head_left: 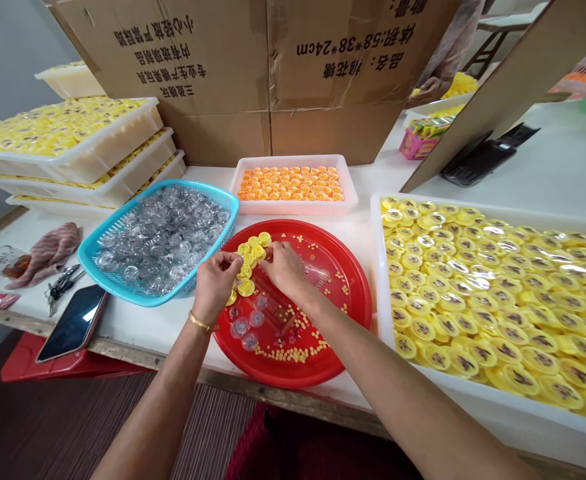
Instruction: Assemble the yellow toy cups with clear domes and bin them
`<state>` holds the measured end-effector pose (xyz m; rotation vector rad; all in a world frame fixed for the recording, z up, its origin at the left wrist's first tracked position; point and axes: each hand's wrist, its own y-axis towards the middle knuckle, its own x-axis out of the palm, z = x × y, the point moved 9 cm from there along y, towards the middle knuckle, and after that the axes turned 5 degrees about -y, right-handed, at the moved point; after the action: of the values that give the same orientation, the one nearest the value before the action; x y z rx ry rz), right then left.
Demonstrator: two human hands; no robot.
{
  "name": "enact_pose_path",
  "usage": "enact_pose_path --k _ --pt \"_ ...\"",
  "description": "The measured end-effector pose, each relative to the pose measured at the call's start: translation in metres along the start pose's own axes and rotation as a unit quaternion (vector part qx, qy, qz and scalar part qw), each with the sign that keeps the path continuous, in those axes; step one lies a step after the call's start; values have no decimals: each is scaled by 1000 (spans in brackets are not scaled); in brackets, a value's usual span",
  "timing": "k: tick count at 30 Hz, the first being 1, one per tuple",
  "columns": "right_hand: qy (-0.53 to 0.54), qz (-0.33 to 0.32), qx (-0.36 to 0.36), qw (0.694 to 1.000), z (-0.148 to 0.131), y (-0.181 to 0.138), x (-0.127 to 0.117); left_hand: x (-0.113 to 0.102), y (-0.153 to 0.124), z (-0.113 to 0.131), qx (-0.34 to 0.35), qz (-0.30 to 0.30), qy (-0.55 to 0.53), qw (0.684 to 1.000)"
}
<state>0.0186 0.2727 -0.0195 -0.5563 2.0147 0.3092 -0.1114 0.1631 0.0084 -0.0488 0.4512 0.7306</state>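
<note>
Over the red round tray (357, 300), my left hand (216, 280) is closed in a pinch; what its fingertips hold is too small to make out. Beside it, my right hand (285, 268) also has its fingers pressed together at the edge of a cluster of small yellow round cups (245, 272). Whether a cup is between those fingers I cannot tell. Several clear plastic domes (240, 327) lie in the tray below my left hand. Tiny yellow bits (293, 353) and some pinkish ones are scattered over the tray's bottom and right side.
A blue basket (145, 297) of clear domes stands left of the tray. Behind is a white tray (295, 208) of orange cups; at right, a large bin (380, 287) of yellow pieces. Stacked bins (117, 143), a phone (75, 323), keys (60, 287) and a cardboard box (223, 127) surround these.
</note>
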Motion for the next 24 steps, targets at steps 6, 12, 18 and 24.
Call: enact_pose_path --k 6,12,18,24 --pt "-22 13 4 1000 -10 11 11 6 -51 -25 -135 -67 -205 967" --pt "-42 -6 10 999 -11 13 16 28 -73 -21 -90 -197 79 973" --pt "-62 -20 9 998 -10 13 11 49 -91 16 105 -199 314 922" --pt "-99 -24 1 995 -8 10 -4 103 -133 30 162 -337 326 868"
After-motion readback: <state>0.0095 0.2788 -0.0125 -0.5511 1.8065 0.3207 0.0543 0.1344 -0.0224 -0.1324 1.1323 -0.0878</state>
